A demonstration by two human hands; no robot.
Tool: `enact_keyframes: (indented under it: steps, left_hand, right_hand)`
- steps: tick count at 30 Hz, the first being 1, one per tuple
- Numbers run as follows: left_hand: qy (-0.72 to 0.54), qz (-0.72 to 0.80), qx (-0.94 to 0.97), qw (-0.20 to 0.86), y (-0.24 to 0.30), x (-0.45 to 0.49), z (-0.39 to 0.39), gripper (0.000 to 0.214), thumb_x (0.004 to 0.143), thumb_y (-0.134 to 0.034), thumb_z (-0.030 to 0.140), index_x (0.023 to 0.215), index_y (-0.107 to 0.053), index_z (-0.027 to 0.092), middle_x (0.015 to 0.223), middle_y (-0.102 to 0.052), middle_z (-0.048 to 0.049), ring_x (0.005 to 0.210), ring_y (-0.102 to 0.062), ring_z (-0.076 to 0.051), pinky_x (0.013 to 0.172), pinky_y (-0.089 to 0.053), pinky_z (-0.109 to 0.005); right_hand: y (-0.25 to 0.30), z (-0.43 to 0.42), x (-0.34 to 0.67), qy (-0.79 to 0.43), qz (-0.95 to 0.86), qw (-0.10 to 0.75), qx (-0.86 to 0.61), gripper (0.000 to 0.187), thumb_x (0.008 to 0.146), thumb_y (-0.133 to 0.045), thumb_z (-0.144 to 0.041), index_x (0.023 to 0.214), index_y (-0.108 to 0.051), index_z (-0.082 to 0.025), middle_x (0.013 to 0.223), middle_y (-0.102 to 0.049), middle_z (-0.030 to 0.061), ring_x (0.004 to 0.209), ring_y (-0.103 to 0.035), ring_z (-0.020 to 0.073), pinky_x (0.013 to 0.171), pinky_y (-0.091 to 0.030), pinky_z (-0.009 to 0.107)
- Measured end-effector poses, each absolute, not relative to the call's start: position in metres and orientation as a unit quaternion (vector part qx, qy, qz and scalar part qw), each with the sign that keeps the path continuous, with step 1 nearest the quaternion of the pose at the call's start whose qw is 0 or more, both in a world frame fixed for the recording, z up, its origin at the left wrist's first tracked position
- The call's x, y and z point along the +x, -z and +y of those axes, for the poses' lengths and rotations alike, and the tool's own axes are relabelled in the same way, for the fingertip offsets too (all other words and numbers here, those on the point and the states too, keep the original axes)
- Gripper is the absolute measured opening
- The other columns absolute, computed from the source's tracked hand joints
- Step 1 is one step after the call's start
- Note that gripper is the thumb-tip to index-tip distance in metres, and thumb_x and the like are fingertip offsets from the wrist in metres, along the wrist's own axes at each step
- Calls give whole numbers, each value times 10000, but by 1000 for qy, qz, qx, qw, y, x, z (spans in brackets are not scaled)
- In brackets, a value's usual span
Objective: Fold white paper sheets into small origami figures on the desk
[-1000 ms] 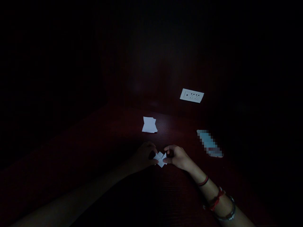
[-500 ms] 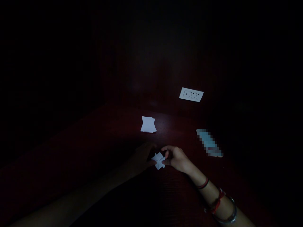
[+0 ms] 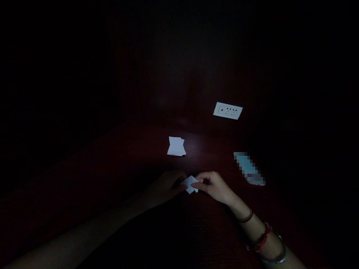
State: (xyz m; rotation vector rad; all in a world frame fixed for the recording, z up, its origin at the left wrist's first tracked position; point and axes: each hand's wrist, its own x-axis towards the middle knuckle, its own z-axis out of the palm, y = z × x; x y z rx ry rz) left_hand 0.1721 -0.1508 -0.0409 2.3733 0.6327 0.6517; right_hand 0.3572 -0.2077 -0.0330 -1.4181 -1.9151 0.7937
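Note:
The scene is very dark. A small white folded paper piece [image 3: 190, 184] sits between my two hands, low over a dark reddish table [image 3: 112, 175]. My left hand [image 3: 167, 185] pinches its left side, fingers closed. From the right, my right hand [image 3: 212, 184] grips the paper's other edge with thumb and fingertips. Red threads and a metal bangle circle the right wrist.
A small stack of white paper slips [image 3: 176, 146] lies farther back on the table. A blurred light-blue flat object [image 3: 248, 169] rests to the right. A white wall socket plate [image 3: 227, 111] is on the dark wall behind.
The paper piece has turned and now looks narrower, with fewer points showing. Both hands stay on it and have shifted slightly upward in the view.

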Motion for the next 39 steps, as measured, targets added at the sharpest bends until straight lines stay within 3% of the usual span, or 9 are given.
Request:
enact_keyframes:
  steps: [6,13,18,23,29,33,36,39]
  left_hand:
    - [-219,207,879,370,30,172,-155,186,748,-514,263,919,-521,189,855,-565,10,760,-515,-127,665,-376,-224]
    - [-207,249,881,344,31,172,-156,172,749,-474,225,899,-543,177,828,-573,6,737,-515,-135,655,-380,-236]
    - [-203,231,873,380,34,172,-156,148,758,-470,244,864,-542,170,799,-575,16,708,-520,-122,633,-377,-217]
    - [-206,254,872,363,33,172,-156,219,763,-469,364,832,-541,169,745,-561,23,661,-515,-119,584,-373,-207]
    - [-251,226,914,224,43,172,-154,153,798,-437,269,886,-524,180,825,-551,-4,747,-501,-138,667,-369,-247]
    - [-260,196,938,114,44,172,-154,143,804,-435,231,910,-514,176,838,-536,-23,774,-478,-150,704,-357,-281]
    - [-273,161,948,25,40,172,-151,146,828,-400,220,872,-527,164,822,-540,-31,776,-470,-154,738,-340,-312]
    - [-284,131,949,-41,38,171,-147,129,824,-413,200,844,-535,163,829,-550,-31,809,-465,-161,772,-320,-330]
  right_hand:
    - [38,-206,355,-274,-712,287,-579,227,723,-513,-332,689,-602,-127,582,-526,-18,527,-443,79,475,-316,172]
    - [31,-211,351,-252,-729,280,-572,200,747,-482,-291,684,-589,-134,569,-478,-27,524,-406,73,485,-304,173]
    - [33,-211,350,-261,-724,306,-560,151,715,-530,-265,809,-581,-159,606,-475,-29,542,-417,75,488,-314,170]
    - [28,-214,345,-266,-718,348,-541,262,701,-543,-212,956,-491,-183,613,-476,-46,520,-418,64,482,-334,162]
    - [28,-214,343,-245,-737,340,-530,293,705,-537,-184,992,-482,-189,681,-536,-32,602,-485,81,559,-381,185]
    - [27,-215,343,-212,-753,343,-520,148,736,-507,-189,881,-533,-174,705,-572,-16,627,-512,89,583,-388,193]
    - [27,-216,345,-108,-788,344,-499,85,769,-472,-186,802,-548,-166,726,-583,4,659,-514,101,640,-374,223]
    - [30,-217,347,48,-836,293,-462,112,790,-447,-171,781,-557,-154,727,-575,34,696,-489,125,672,-336,266]
